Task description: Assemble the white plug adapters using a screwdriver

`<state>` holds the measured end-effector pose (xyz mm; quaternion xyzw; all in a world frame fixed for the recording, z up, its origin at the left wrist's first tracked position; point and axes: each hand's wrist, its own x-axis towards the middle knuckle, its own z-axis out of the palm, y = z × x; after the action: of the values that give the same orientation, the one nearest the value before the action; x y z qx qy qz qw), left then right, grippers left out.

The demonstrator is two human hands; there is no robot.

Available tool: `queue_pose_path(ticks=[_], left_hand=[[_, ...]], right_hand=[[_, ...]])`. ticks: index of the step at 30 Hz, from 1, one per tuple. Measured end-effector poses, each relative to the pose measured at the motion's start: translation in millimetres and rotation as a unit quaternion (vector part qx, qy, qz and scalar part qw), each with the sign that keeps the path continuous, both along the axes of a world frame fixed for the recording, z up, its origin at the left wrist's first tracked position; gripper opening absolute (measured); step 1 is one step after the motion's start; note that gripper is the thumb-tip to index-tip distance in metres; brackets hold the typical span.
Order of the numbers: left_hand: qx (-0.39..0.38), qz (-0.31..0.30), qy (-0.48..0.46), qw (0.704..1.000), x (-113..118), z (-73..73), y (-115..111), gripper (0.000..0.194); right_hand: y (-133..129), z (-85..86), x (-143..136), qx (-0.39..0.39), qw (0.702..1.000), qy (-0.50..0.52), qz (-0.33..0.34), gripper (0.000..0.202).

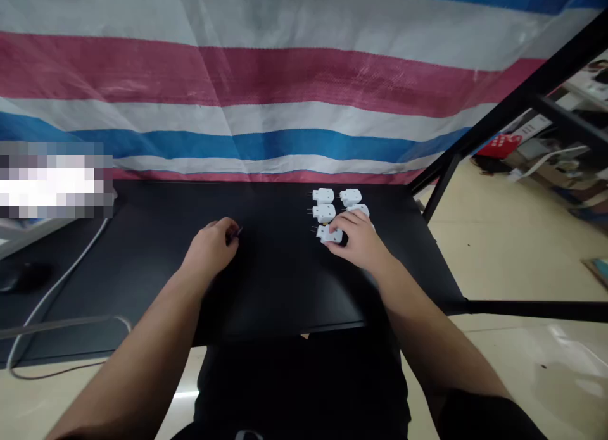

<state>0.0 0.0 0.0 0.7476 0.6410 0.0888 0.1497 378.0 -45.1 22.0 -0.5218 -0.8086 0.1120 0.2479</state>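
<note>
At the far left, a white cable (71, 269) lies in a loose curve on the black table (285, 282), and a blurred bright patch sits above it at the table edge. Behind the table hangs a striped tarp (285, 79) with white, pink and blue bands.

The left hand (212, 247) rests on the table, a little left of the middle. Its fingers are curled closed and pinch a small dark piece (236, 233) at the fingertips; the piece is too small to tell what it is.

More to the right, a group of white plugs (337, 202) lies on the table near its back edge, set in two short rows close together, with thin metal pins pointing to the left. The right hand (358, 240) lies over the nearest ones, palm down, and its fingers close on the front white plug (330, 235), which touches the table.

At the far right, a black metal frame (498, 117) rises in a slant beside the table, and beyond it there is a pale floor with boxes
</note>
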Motion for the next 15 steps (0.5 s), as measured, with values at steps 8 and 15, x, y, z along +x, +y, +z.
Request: queue_pose_path(ticks=[8,15], left_hand=[[-0.019,0.002,-0.004,1.0,26.6,11.7,52.9,0.04],[0.135,-0.019,-0.241,0.961,59.4,19.7,43.4,0.029]], right_hand=[[13.5,15.5,-64.4,-0.093,0.989,0.05,0.1,0.026],[32.1,-0.3,-84.1,-0.131,0.983,0.069,0.104,0.02]])
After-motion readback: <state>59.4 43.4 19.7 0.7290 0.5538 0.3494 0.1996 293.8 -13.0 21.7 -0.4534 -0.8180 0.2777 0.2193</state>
